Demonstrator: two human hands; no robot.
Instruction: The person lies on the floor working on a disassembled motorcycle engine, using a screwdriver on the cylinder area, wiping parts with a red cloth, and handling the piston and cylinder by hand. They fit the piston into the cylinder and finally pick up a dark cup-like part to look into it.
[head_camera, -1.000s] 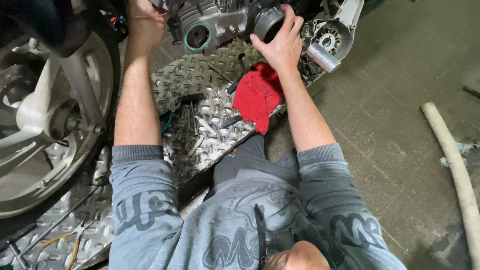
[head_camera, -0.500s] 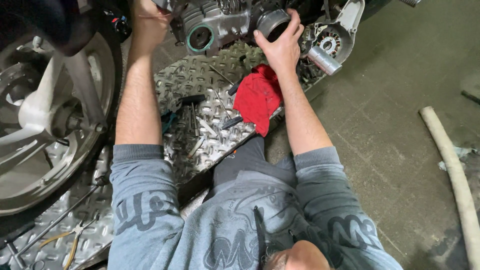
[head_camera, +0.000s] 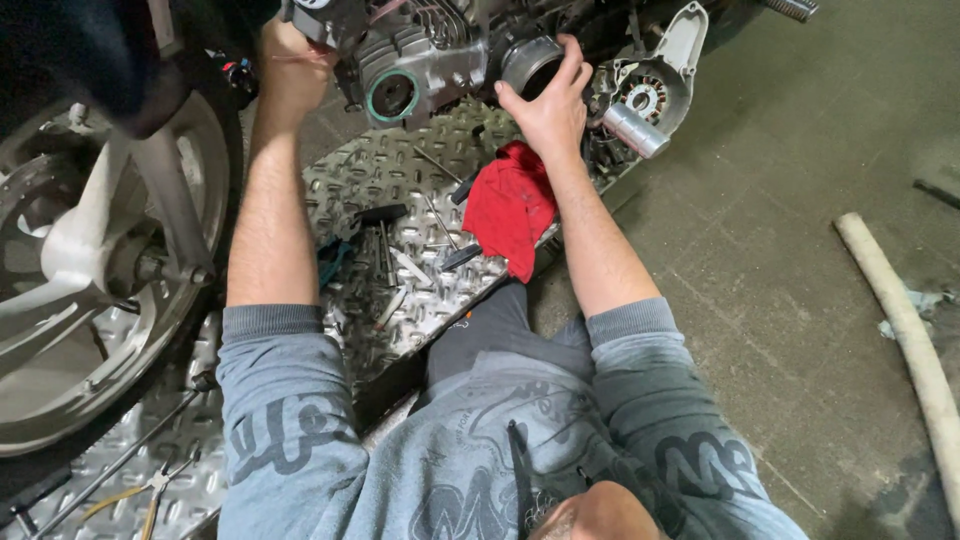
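A grey motorcycle engine (head_camera: 420, 55) sits at the top of the view, above a diamond-plate lift deck (head_camera: 400, 180). My left hand (head_camera: 290, 70) is closed around a metal part at the engine's left end. My right hand (head_camera: 545, 105) wraps its fingers over a dark round cylinder (head_camera: 528, 62) on the engine's right side. Just below my right wrist a red rag (head_camera: 510, 205) lies on the plate. Between my forearms are several loose hand tools (head_camera: 395, 265).
A silver motorcycle wheel (head_camera: 80, 280) fills the left side. A detached engine cover with a round coil (head_camera: 655, 90) leans at the upper right. A pale hose (head_camera: 905, 320) crosses the concrete floor at right. Yellow-handled pliers (head_camera: 150, 490) lie at the lower left.
Both hands stay on the engine; the view has shifted slightly and my right hand's fingers have spread a little further around the cylinder.
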